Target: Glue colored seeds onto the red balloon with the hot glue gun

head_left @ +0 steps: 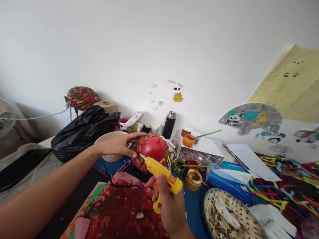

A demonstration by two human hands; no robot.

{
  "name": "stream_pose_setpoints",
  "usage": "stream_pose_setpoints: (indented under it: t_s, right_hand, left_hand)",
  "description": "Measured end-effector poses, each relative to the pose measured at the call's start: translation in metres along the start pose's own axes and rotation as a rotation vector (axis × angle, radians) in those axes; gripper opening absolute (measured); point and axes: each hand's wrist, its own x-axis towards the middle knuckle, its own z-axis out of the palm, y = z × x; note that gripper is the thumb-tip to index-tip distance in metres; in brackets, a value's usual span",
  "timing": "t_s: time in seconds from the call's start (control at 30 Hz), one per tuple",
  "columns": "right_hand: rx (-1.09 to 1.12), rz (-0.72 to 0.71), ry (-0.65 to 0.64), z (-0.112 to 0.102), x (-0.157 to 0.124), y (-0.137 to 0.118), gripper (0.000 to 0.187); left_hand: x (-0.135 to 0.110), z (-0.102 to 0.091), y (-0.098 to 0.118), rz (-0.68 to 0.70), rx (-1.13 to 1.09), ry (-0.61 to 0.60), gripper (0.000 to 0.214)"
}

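Note:
A round red balloon [153, 148] sits in front of me, its sides ringed with small red, green and yellow pieces whose material I cannot make out. My left hand [122, 145] grips it from the left, fingers over the top edge and thumb on the near side. In my right hand [171, 202] is a yellow hot glue gun [161, 171], fingers wrapped round its handle. Its metal nozzle points up and left, at the balloon's near left side close to my left thumb. From the handle a black cord trails left across a paint-stained red sheet [119, 212].
Paint pots, among them a yellow one [193, 179] and a green one [178, 166], stand right of the balloon. A woven basket [235, 212] holds pale scraps. Behind are a white bowl [109, 156], a black flask [169, 125] and a black plastic bag [82, 132].

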Motion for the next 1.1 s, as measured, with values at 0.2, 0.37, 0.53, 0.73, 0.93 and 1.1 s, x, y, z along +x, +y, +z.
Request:
stream_pose_setpoints:
  t_s: [0.2,0.37,0.53,0.73,0.93,1.1]
  right_hand:
    - [0.004,0.039,0.021,-0.004,0.002,0.013,0.07]
    - [0.001,0.077,0.058,-0.004,0.0,0.009,0.071]
    - [-0.046,0.125,0.072,-0.003,-0.005,0.0,0.075]
    - [-0.071,0.081,0.091,0.0,-0.005,0.004,0.076]
    - [-0.146,0.096,0.113,0.001,-0.005,0.006,0.076]
    - [-0.17,0.089,0.123,0.001,-0.005,0.007,0.076]
  left_hand:
    - [-0.012,0.015,0.0,-0.032,0.134,0.154,0.104]
    - [-0.043,0.004,-0.004,-0.067,0.057,0.479,0.082]
    - [-0.077,-0.034,-0.021,-0.259,0.252,0.592,0.064]
    - [-0.078,-0.05,-0.047,-0.362,0.591,0.444,0.033]
    - [-0.044,-0.036,-0.059,-0.362,0.757,0.316,0.027]
    - [-0.018,-0.027,-0.07,-0.357,0.8,0.261,0.025]
